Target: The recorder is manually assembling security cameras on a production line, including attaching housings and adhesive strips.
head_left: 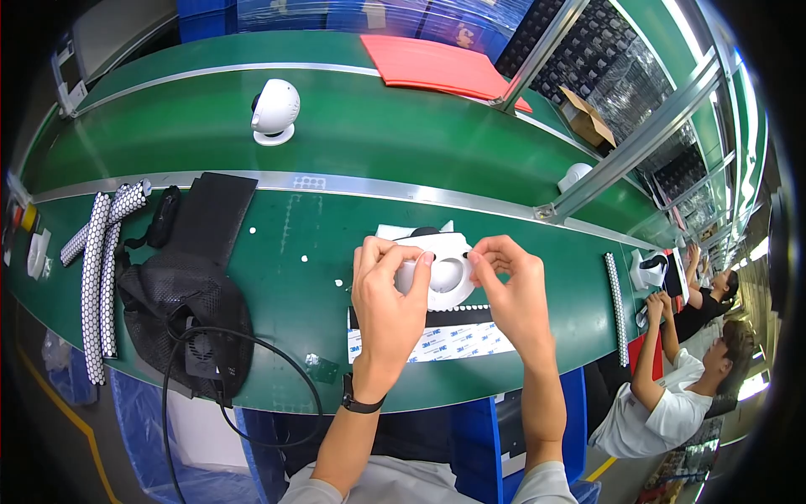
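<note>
A white rounded camera-like device (449, 290) with a round base lies on the green bench between my hands. My left hand (390, 290) is at its left side, thumb and forefinger closed together on its upper face; whatever they hold is too small to make out. At the device's right edge, my right hand (514, 281) pinches a small black piece (466, 255) between thumb and forefinger. Just below the device lies a white printed backing sheet (457, 343) with a black strip (365, 319) along its upper edge.
Left are a black mesh bag (189, 311) with a cable and white-patterned tubes (94, 286). Another white device (277, 109) stands on the green belt behind a metal rail (353, 186). Red sheets (441, 65) lie farther back. Co-workers, one in a white shirt (655, 420), work at right.
</note>
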